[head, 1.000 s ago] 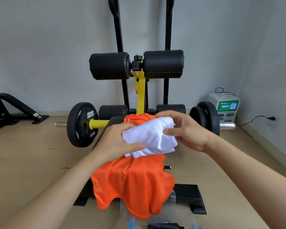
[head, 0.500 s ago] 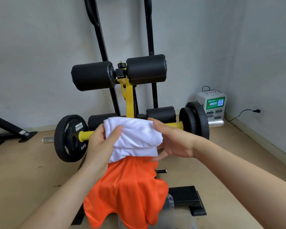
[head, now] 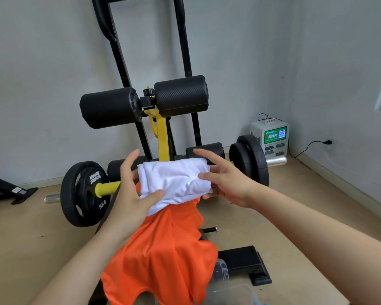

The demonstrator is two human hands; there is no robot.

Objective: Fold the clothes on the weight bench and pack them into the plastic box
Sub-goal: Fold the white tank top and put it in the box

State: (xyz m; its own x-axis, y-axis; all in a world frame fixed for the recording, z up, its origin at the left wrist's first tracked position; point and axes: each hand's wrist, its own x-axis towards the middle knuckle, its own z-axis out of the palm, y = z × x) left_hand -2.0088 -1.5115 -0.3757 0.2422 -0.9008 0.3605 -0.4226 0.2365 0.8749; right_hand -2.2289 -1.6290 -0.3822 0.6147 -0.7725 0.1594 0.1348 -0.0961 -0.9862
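Head view, L hand (head: pixel 130 194), R hand (head: pixel 229 183) pinching white garment (head: pixel 176 179), orange garment (head: pixel 163 256) beneath

Folded white garment (head: pixel 176 179) aloft over draped orange garment (head: pixel 163 256); clear plastic box (head: pixel 229 289) below.

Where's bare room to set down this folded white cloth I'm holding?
Tan floor lies bare right of the black weight bench, between its black base foot and the skirting. More lies left, in front of the black 5KG weight plate. Crowded: the orange garment covers the bench, and the clear plastic box is barely visible.
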